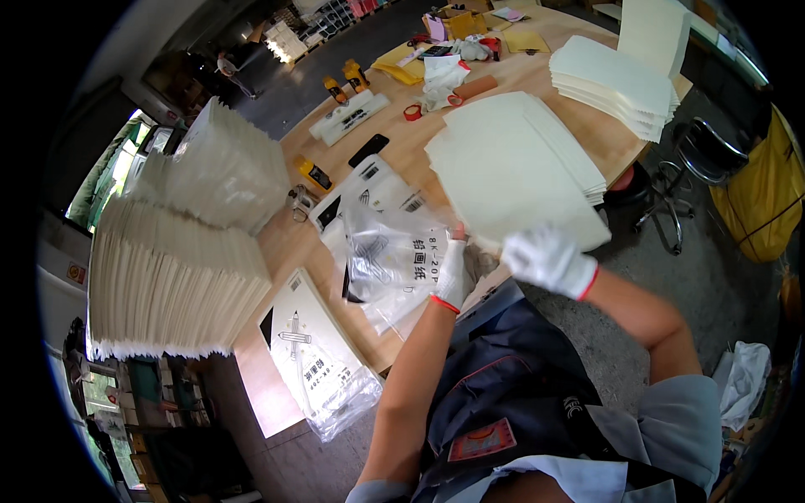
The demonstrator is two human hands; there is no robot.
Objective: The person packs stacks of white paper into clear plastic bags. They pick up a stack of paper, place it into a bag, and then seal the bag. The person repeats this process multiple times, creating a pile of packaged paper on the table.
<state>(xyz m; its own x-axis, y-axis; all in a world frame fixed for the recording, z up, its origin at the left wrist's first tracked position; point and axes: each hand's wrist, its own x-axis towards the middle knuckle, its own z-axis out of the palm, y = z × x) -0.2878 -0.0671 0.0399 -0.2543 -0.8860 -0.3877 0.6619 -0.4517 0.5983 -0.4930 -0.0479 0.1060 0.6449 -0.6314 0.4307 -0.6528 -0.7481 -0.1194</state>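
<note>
My left hand (451, 270), in a white glove with a red cuff, is closed on the edge of a clear plastic bag (381, 260) with a pencil drawing and dark print. The bag lies crumpled at the table's near edge, over other printed bags (369, 186). My right hand (549, 260), gloved the same way, is raised beside the near corner of a broad stack of cream paper sheets (511, 159). Motion smears its fingers, so its grip is unclear. A filled bag of paper (314, 356) lies to the left, its plastic end hanging over the table edge.
Tall paper stacks (176, 277) stand at the left, and further stacks (608, 84) at the far right. A phone (369, 151), a yellow bottle (313, 173), rolls of film (348, 117) and red tape (412, 111) lie on the table (285, 243). A swivel chair (675, 189) stands right.
</note>
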